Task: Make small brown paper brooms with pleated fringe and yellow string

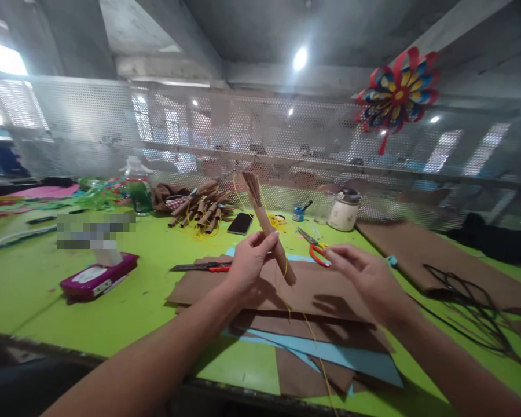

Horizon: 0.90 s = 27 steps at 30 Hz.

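Left hand (254,258) is gripping a brown paper roll (267,223), thumb and fingers closed around its middle. Roll is tilting, fringed end up and leaning left, plain end down to the right, all sitting above the middle of the green table (147,330). Yellow string (314,333) is running along the roll and trailing down past the table's front edge. Right hand (364,272) is reaching in, apart from the left, its fingertips meeting the red-orange handle of the scissors (318,255); can't tell if they are clamping it or only touching. Blades are pointing up and left.

Under the hands, brown paper sheets (312,289) are lying stacked, with blue sheets (364,362) sticking out below. A box knife (208,267) is lying by the stack's left back edge, near the left hand. Behind, a phone (240,223) is lying flat beside a heap of brown rolls (206,211); a clear bottle (139,194) with green in its lower part is standing left of them. A small blue pot (298,214) and a white flask (342,213) are standing further right. Folded brown paper (408,249) is lying at right, black cord (464,301) looping over it. A purple box (99,278) is sitting at left. A colourful paper flower (399,92) is hanging upper right.
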Each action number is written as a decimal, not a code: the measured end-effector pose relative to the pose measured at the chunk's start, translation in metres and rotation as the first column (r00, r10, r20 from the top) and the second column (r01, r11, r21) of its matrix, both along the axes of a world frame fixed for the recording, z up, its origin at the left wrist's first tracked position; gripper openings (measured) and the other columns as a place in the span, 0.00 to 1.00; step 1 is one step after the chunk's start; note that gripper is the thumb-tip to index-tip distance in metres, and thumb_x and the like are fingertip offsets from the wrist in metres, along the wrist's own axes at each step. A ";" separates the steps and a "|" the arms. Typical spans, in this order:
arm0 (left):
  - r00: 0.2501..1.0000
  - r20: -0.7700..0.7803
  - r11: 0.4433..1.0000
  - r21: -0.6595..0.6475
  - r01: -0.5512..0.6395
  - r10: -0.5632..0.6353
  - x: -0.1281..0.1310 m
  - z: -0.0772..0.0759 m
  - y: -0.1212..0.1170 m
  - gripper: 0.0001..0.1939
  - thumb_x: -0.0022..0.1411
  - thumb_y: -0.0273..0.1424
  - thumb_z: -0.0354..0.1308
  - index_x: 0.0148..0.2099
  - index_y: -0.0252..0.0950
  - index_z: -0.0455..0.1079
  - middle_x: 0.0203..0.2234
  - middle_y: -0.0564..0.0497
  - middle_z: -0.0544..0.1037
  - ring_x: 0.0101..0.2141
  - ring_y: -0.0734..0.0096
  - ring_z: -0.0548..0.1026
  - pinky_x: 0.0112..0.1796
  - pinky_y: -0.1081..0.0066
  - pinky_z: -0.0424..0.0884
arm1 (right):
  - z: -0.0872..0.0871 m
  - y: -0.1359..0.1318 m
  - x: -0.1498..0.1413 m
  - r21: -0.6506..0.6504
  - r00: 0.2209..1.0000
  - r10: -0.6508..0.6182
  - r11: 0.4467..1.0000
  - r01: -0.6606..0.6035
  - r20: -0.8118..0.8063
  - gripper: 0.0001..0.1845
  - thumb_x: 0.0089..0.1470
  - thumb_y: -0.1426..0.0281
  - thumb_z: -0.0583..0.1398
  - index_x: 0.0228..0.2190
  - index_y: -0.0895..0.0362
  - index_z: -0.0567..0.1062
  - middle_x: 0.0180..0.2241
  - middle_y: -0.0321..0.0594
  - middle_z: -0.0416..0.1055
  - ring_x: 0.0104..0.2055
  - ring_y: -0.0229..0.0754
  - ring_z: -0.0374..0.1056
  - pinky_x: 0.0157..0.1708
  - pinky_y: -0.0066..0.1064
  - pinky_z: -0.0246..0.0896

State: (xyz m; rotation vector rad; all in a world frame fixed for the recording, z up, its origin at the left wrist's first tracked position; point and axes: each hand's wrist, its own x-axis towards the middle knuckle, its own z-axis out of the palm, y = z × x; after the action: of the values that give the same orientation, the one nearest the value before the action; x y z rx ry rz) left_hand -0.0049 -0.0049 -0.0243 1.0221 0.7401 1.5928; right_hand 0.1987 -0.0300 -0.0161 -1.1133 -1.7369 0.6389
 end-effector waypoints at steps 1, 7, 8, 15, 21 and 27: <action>1.000 -0.020 1.000 0.005 0.009 -0.009 0.001 -0.001 0.000 0.14 0.49 0.36 0.67 0.35 0.31 0.73 0.29 0.51 0.73 0.32 0.74 0.69 0.38 0.69 0.69 | -0.001 -0.002 -0.007 -0.048 0.999 0.044 0.998 -0.044 0.000 0.18 0.53 0.57 0.58 0.39 0.58 0.75 0.40 0.46 0.74 0.43 0.47 0.68 0.45 0.40 0.61; 0.993 -0.101 0.998 0.028 -0.051 0.054 0.002 0.002 -0.004 0.15 0.48 0.37 0.67 0.34 0.31 0.72 0.28 0.52 0.74 0.31 0.74 0.69 0.38 0.71 0.67 | 0.018 -0.026 -0.061 -0.310 0.973 0.068 0.951 0.004 0.220 0.18 0.46 0.67 0.64 0.41 0.58 0.74 0.36 0.45 0.75 0.36 0.46 0.70 0.34 0.34 0.62; 0.991 -0.113 0.997 0.035 -0.067 0.071 0.001 0.003 -0.004 0.15 0.48 0.36 0.67 0.33 0.31 0.71 0.28 0.52 0.74 0.31 0.74 0.69 0.37 0.72 0.67 | 0.023 -0.027 -0.066 -0.303 0.969 0.030 0.952 0.047 0.245 0.16 0.46 0.67 0.64 0.39 0.58 0.75 0.34 0.45 0.75 0.35 0.46 0.69 0.32 0.33 0.61; 0.997 -0.075 1.000 -0.016 0.012 -0.013 -0.002 -0.001 -0.002 0.15 0.49 0.37 0.67 0.35 0.31 0.72 0.29 0.50 0.73 0.32 0.72 0.69 0.34 0.72 0.66 | 0.020 -0.020 -0.068 -0.121 0.945 0.161 0.984 -0.131 0.285 0.13 0.57 0.69 0.54 0.24 0.54 0.74 0.24 0.41 0.70 0.28 0.44 0.65 0.27 0.31 0.56; 0.994 0.019 0.991 -0.082 0.106 -0.105 0.002 -0.007 0.001 0.15 0.49 0.38 0.67 0.34 0.32 0.72 0.26 0.53 0.71 0.28 0.77 0.67 0.33 0.75 0.65 | 0.001 -0.017 -0.058 0.067 0.922 0.115 0.986 -0.150 0.369 0.17 0.61 0.69 0.49 0.24 0.56 0.71 0.27 0.43 0.72 0.29 0.42 0.65 0.29 0.30 0.55; 0.992 0.024 0.987 -0.098 0.127 -0.125 0.000 -0.012 0.006 0.14 0.52 0.37 0.65 0.33 0.31 0.72 0.24 0.52 0.71 0.28 0.77 0.69 0.31 0.78 0.66 | 0.003 -0.020 -0.054 0.106 0.855 0.022 0.990 -0.089 0.518 0.16 0.59 0.72 0.51 0.24 0.58 0.73 0.25 0.40 0.73 0.27 0.39 0.65 0.27 0.27 0.52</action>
State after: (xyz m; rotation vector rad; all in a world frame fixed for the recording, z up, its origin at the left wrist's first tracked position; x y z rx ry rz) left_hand -0.0048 0.0006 -0.0359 0.9622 0.7218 1.4407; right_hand 0.1450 -0.0505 -0.0129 -1.2213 -2.2401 0.2623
